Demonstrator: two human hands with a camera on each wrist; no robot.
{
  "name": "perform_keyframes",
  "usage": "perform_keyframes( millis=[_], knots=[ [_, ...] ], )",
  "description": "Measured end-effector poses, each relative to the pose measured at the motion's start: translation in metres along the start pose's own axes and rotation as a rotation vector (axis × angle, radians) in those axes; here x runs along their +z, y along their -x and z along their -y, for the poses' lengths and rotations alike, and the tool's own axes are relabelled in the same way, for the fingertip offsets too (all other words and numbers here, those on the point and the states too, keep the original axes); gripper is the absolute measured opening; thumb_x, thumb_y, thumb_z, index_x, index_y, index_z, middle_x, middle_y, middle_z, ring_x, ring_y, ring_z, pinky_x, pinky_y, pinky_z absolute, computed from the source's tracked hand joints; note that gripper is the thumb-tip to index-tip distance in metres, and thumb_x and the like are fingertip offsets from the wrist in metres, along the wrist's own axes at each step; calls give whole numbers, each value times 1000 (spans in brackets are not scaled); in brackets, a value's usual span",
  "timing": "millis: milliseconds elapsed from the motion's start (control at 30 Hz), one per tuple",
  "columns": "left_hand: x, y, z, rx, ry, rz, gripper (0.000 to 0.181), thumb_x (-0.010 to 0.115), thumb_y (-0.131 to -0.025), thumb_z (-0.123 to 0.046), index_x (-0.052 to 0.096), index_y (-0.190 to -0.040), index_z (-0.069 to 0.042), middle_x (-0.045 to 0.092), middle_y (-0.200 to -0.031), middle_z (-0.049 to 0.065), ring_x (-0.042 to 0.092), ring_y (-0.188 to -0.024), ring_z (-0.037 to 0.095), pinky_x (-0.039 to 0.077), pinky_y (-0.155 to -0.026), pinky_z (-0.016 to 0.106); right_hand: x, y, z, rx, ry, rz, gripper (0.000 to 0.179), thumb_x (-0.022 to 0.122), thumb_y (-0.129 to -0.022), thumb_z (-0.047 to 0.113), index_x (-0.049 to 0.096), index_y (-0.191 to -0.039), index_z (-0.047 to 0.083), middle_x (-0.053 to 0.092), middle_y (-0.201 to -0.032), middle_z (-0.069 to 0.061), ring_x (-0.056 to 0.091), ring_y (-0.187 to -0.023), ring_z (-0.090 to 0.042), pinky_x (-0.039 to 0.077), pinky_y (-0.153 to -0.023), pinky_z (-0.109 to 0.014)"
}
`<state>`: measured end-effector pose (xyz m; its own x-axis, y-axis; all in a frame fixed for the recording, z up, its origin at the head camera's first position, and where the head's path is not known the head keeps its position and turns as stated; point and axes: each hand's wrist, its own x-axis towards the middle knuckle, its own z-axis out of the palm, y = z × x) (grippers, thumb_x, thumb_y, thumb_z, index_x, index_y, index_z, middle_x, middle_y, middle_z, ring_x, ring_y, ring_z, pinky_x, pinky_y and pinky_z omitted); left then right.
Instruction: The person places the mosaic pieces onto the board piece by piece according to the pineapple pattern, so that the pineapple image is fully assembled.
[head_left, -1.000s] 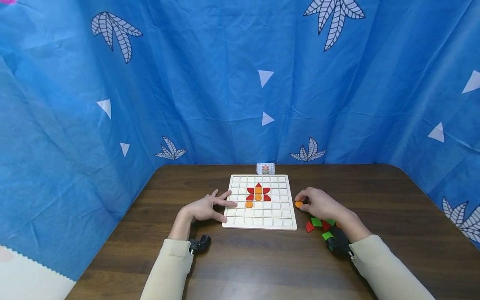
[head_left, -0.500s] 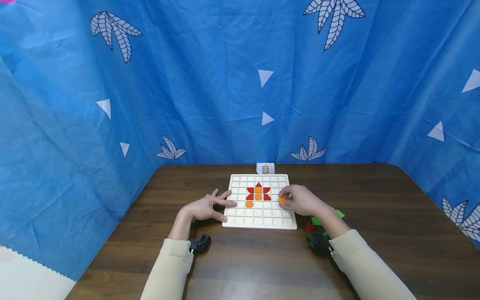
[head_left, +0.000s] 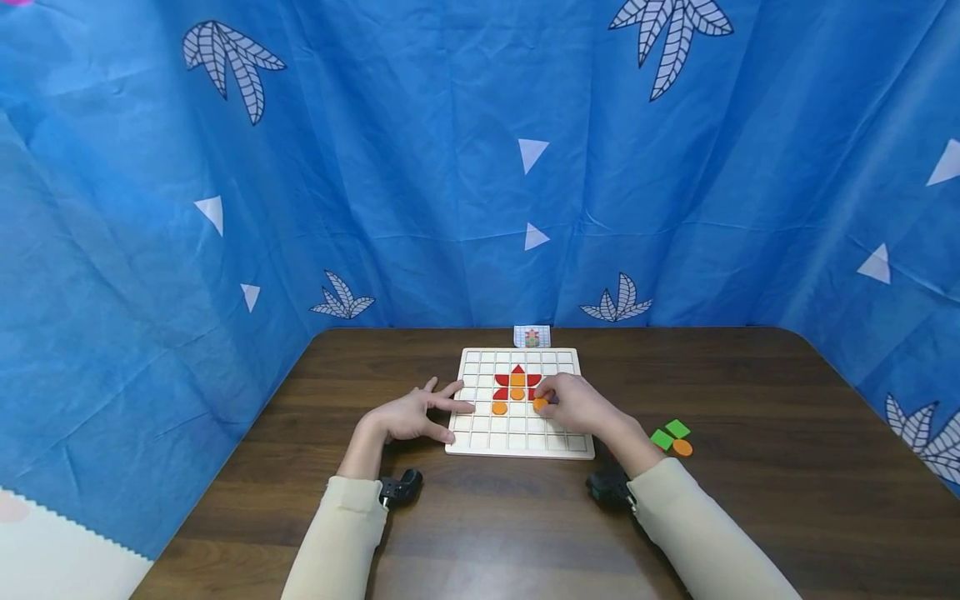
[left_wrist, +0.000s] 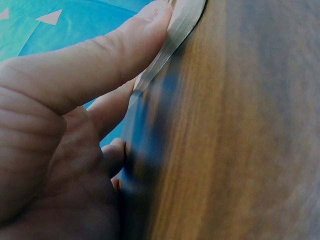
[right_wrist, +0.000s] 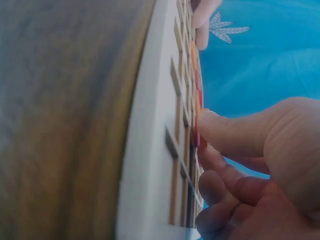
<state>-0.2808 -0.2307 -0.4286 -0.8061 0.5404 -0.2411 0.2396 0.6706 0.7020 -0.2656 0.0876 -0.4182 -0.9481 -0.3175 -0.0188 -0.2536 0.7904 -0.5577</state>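
Observation:
A white grid board point(head_left: 480, 442) lies on the table, with red and orange pieces set in its cells. Between thumb and fingers, my right hand point(head_left: 579, 404) pinches an orange round piece point(head_left: 539, 405) over the board, just below a red piece on the right of the pattern. Another orange round piece point(head_left: 499, 408) sits in a cell to the left. My left hand point(head_left: 408, 415) rests at the board's left edge, fingers spread over the rim; in the left wrist view its thumb point(left_wrist: 115, 52) touches the board's edge.
Two green pieces point(head_left: 677, 428) and an orange round piece point(head_left: 682, 447) lie right of my right forearm. A small printed pattern card point(head_left: 532, 337) stands behind the board. A blue curtain point(head_left: 420, 167) hangs behind the table point(head_left: 480, 517).
My right hand has carried the orange round piece leftward from the table beside the board to over the grid. Loose pieces show again at the right. My left hand has stayed still.

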Motion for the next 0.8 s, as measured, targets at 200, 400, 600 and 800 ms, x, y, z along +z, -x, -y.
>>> perform_keyframes(
  millis=[200,400,600,800],
  knots=[
    [0,1,0,-2,1,-3,54,83,-86,-29,67,-137,-37,25,-172,-6,-9,-161,39,-3,-120,76,7,-3,2,-5,-11,-8,20,76,-90,8,75,-110,7,69,-104,-5,57,-96,-22,53,-97,-42],
    [0,1,3,-9,-7,-8,54,84,-86,-30,67,-137,-37,25,-172,-6,-8,-161,39,0,-119,77,11,-3,4,-13,-3,-11,18,76,-90,6,76,-108,8,69,-98,-3,57,-92,-20,54,-93,-40],
    [1,0,3,-11,7,-6,54,84,-85,-31,67,-136,-38,25,-172,-7,-9,-161,38,-1,-119,77,6,1,3,-19,7,-16,18,74,-91,7,77,-109,10,70,-100,-1,58,-93,-19,54,-92,-38],
    [0,0,0,-3,8,-3,54,84,-85,-30,67,-137,-37,25,-172,-6,-9,-161,39,-2,-120,76,-9,8,-8,-22,11,-12,19,75,-92,9,77,-111,10,71,-99,-1,58,-90,-18,54,-83,-35]
  ],
)
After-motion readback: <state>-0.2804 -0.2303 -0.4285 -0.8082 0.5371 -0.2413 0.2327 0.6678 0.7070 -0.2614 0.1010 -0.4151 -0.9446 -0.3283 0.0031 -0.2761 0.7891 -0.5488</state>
